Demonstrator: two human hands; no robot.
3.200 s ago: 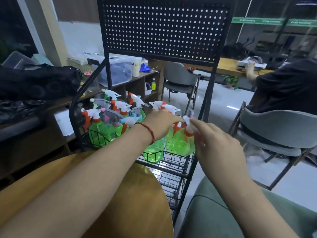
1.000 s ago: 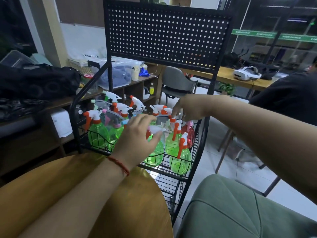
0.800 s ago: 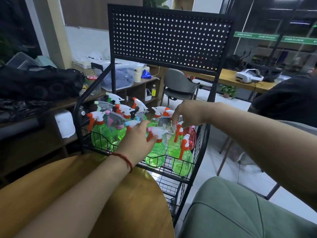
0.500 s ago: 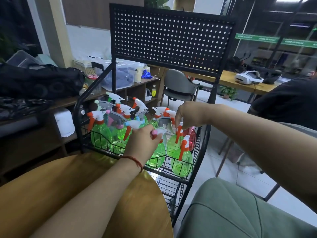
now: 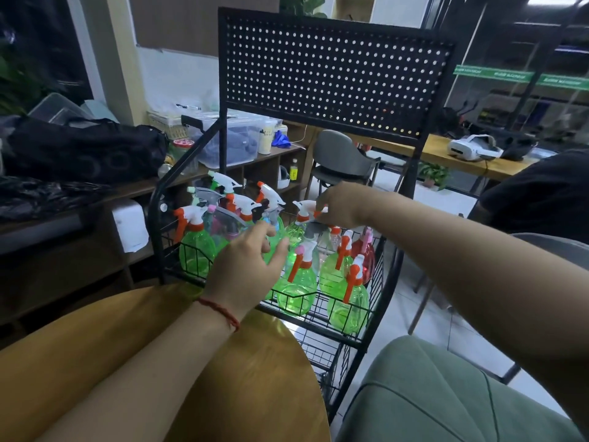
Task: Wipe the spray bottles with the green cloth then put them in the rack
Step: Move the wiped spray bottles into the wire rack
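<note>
Your right hand [image 5: 339, 204], stretched in from the right edge to just above the centre of the frame, had its fingers curled round the white trigger head of the centre bottle [image 5: 302, 208]. Your left hand [image 5: 247, 269], lower and slightly left of centre, hung over the front row with fingers loosely spread and nothing in them. I could not tell whether its fingertips touched a sprayer. A red string bracelet [image 5: 220, 311] circled that wrist. The spray bottles [image 5: 298, 290], mostly green with one red bottle [image 5: 366, 258] at the right, stood upright and packed together in the top wire basket of the black rack [image 5: 409, 183], mid-frame, under its pegboard panel [image 5: 334, 74]. Across the lower left lay the round wooden table [image 5: 255, 378], and a green cushion [image 5: 430, 400] filled the lower right.
</note>
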